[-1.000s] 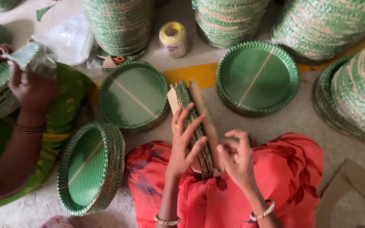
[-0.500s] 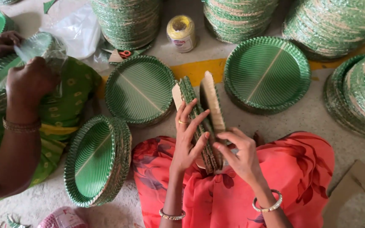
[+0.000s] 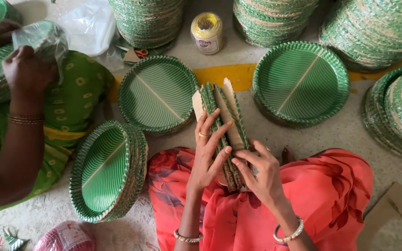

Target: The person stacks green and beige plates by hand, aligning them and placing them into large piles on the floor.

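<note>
Green-faced paper plates with bare tan card backs stand on edge as a thin bundle [image 3: 223, 130], gripped from both sides over a lap draped in red cloth [image 3: 331, 195]. The left hand [image 3: 208, 153] presses flat against the bundle's left face, fingers spread and pointing up along it; the right hand [image 3: 261, 174] curls around the lower right edge, thumb and fingertips pinching the card. Both grips are narrow, closed on the bundle. Half a second ago the fingers lay much the same, but the bundle leaned slightly further right and the plates fanned wider at the top; now they sit closer together.

Beyond the grip lies a round plate [image 3: 158, 93] printed with leaf veins and a crimped, ribbed rim, and to the right of that a low stack of the same plates [image 3: 301, 81]. Left of the grip another stack [image 3: 105, 169] leans tilted. A spool of yellow thread [image 3: 206, 31] stands farther off, among taller ribbed stacks. Far left, another person's hand [image 3: 26, 69] holds crinkled clear plastic [image 3: 47, 39], lower than before.
</note>
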